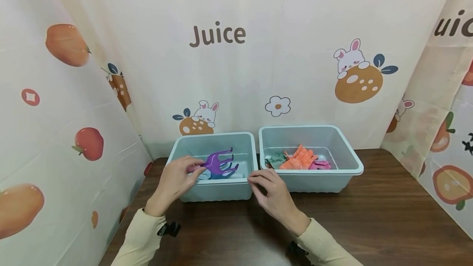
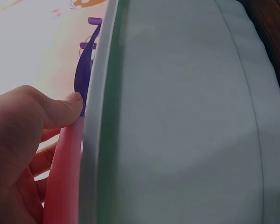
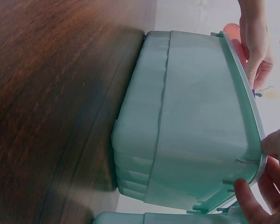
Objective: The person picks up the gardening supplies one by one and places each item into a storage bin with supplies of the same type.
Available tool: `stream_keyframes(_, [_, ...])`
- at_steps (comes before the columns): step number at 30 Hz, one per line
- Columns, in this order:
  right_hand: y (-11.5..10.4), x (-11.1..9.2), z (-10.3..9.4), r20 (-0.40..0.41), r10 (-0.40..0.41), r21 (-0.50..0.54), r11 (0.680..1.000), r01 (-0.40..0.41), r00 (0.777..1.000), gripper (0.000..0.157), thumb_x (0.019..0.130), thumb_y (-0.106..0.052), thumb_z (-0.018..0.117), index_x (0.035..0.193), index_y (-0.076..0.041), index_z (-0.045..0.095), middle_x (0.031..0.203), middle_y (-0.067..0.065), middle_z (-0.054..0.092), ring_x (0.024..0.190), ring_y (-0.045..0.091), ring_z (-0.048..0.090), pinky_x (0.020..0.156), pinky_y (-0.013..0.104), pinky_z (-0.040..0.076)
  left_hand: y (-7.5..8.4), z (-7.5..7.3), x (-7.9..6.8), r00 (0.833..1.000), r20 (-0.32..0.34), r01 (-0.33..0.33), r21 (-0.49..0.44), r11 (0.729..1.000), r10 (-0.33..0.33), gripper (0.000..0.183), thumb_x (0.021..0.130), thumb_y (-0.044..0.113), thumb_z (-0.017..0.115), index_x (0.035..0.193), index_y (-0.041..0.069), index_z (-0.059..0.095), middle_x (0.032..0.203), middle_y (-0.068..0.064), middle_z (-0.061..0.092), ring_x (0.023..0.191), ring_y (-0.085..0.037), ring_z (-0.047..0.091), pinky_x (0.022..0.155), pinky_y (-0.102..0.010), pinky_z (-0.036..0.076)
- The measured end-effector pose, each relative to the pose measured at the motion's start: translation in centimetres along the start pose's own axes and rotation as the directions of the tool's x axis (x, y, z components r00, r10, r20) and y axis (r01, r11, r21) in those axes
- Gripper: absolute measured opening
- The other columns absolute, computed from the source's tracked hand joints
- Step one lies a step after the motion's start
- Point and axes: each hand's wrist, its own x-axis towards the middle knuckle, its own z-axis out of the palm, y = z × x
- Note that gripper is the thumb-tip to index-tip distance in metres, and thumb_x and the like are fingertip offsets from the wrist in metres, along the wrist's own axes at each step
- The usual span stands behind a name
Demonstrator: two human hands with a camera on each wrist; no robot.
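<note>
My left hand [image 1: 181,177] pinches a toy hand rake by its pink-red handle [image 2: 63,172]. The rake's purple head [image 1: 215,163], with several bent tines, reaches over the inside of the left light-blue plastic bin [image 1: 218,192]. Blue rake heads [image 1: 224,173] show beneath it, partly covered. In the left wrist view, the thumb presses where handle and purple head meet, right beside the bin's rim [image 2: 95,107]. My right hand [image 1: 273,194] grips the near right corner of that bin, its thumb and fingers at the rim [image 3: 261,154].
A second light-blue bin [image 1: 314,180] stands close on the right. Orange gloves [image 1: 301,158], a green glove [image 1: 276,160] and a pink glove [image 1: 320,165] lie in it. Both bins rest on a dark wooden table [image 1: 388,200], with a printed curtain [image 1: 236,73] behind.
</note>
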Motion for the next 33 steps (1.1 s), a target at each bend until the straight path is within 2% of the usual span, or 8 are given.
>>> stream_keyframes(6, [0.1, -0.1, 0.0, 0.004, 0.002, -0.007, 1.000, -0.002, 1.000, 0.021, 0.086, -0.001, 0.086, 0.104, -0.011, 0.083, 0.111, 0.000, 0.076, 0.105, 0.018, 0.067, 0.101, 0.040, 0.056, -0.1, 0.5, 0.3, 0.999, 0.034, 0.005, 0.010, 1.000, -0.005, 0.025, 0.093, 0.029, 0.083, 0.114, 0.015, 0.084, 0.106, -0.005, 0.082, 0.089, -0.020, 0.071, 0.074, -0.035, 0.058])
stream_keyframes(12, [0.1, 0.0, 0.1, -0.009, -0.011, -0.011, 1.000, 0.011, 1.000, 0.023, 0.084, -0.001, 0.088, 0.104, -0.011, 0.083, 0.111, -0.001, 0.076, 0.104, 0.018, 0.067, 0.096, 0.042, 0.058, -0.4, 0.7, 0.7, 0.998, 0.063, 0.028, 0.033, 0.999, -0.030, 0.026, 0.093, 0.030, 0.082, 0.115, 0.015, 0.084, 0.109, -0.005, 0.082, 0.097, -0.025, 0.075, 0.080, -0.043, 0.061])
stream_keyframes(20, [0.0, 0.0, 0.1, 0.018, 0.027, -0.003, 1.000, -0.027, 0.999, 0.021, 0.087, -0.003, 0.086, 0.106, -0.012, 0.083, 0.112, -0.001, 0.076, 0.107, 0.017, 0.067, 0.102, 0.041, 0.056, -0.6, 0.9, 1.2, 0.996, 0.074, 0.041, 0.026, 0.999, -0.043, 0.026, 0.094, 0.029, 0.082, 0.115, 0.015, 0.084, 0.109, -0.006, 0.081, 0.096, -0.026, 0.073, 0.080, -0.043, 0.059])
stream_keyframes(33, [0.2, -0.1, 0.1, 0.004, 0.012, 0.003, 1.000, -0.013, 1.000, 0.023, 0.085, -0.002, 0.087, 0.106, -0.012, 0.083, 0.112, -0.001, 0.076, 0.106, 0.018, 0.067, 0.100, 0.043, 0.057, -1.2, 1.2, 1.7, 0.984, 0.145, 0.104, 0.008, 0.995, -0.104, 0.029, 0.095, 0.030, 0.080, 0.120, 0.015, 0.083, 0.116, -0.009, 0.080, 0.098, -0.024, 0.069, 0.085, -0.045, 0.060])
